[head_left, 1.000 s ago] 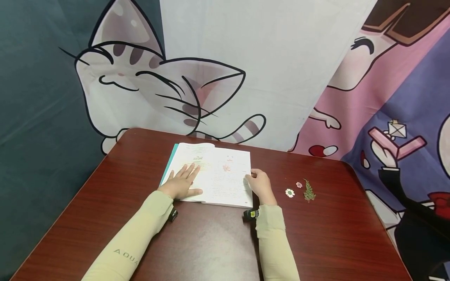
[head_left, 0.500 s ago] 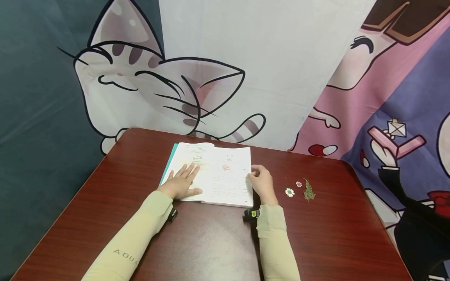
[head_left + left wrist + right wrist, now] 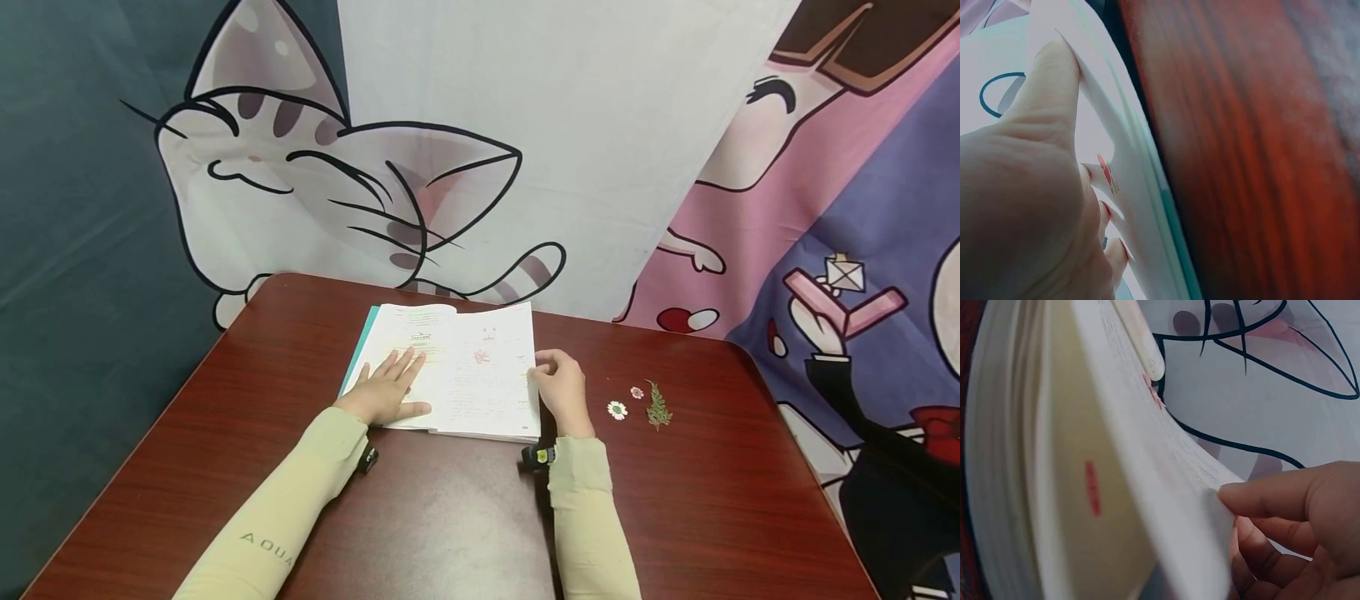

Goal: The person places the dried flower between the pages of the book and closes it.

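Note:
An open book (image 3: 491, 400) with printed white pages and a teal cover edge lies on the dark red table. My left hand (image 3: 384, 392) rests flat on its left page, fingers straight and spread; the left wrist view has the thumb (image 3: 1050, 87) lying along the paper. At the book's right edge my right hand (image 3: 561, 390) pinches a page between thumb and fingers. In the right wrist view that page (image 3: 1166, 487) is lifted and bowed away from the pages beneath, with the right hand (image 3: 1310, 531) at its edge.
To the right of the book lie a white flower (image 3: 617, 411), a small pink flower (image 3: 637, 392) and a green leaf sprig (image 3: 659, 407). The table (image 3: 705, 500) ends at a wall covered by a cartoon cat cloth (image 3: 480, 100).
The right page's outer upper corner has risen off the book. My right hand has shifted slightly to the right, holding the page edge. My left hand stays in place.

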Tool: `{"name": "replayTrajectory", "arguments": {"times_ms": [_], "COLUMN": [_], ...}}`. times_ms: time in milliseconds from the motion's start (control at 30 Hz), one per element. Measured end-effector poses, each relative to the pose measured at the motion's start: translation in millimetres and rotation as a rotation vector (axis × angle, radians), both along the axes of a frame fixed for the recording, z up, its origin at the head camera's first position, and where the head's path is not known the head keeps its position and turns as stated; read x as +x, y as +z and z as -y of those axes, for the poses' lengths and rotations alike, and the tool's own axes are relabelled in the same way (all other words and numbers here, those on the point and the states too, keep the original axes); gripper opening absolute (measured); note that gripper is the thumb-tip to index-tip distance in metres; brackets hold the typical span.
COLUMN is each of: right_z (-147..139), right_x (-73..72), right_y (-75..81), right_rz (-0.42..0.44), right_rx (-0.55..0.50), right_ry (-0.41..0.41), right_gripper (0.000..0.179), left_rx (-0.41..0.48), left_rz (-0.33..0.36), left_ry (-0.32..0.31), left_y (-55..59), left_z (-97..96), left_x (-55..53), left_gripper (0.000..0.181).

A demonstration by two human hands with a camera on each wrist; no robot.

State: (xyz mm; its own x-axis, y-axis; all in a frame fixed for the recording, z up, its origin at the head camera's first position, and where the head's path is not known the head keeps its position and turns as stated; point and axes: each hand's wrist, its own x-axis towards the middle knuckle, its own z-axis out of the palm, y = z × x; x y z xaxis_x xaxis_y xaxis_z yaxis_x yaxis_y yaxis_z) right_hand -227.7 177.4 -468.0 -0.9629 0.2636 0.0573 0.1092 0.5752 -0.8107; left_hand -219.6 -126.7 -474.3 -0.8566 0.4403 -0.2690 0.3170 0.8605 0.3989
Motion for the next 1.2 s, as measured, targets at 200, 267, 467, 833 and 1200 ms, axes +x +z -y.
{"name": "replayTrajectory", "arguments": {"times_ms": [200,267,467,833,1200], "right_z": [2,3,6,30,52], "right_x": [1.1,1.8,4.5,8.6,3.7], "right_y": [6.5,9.4,16.6,19.0,-9.3], "right_rz": [-0.046,-0.069,-0.162,-0.104,-0.068], "right_rx": [-0.071,-0.101,-0.243,-0.426,-0.423], "right_ry": [0.01,0.022,0.092,0.269,0.447], "right_gripper": [0.023,0.024,0.022,0.03,0.034], "left_rx": [-0.001,-0.002,0.005,-0.009,-0.01], "left_rz": [-0.003,-0.005,-0.008,-0.004,0.001], "left_ry": [-0.003,-0.002,0.0,0.004,-0.001], "left_y": [0.0,0.2,0.8,-2.5,-1.2], "left_z": [0.6,0.5,0.1,-0.6,0.6], "left_x": [0.0,0.1,0.6,-1.3,-0.9], "left_gripper": [0.091,0.091,0.091,0.092,0.092]}}
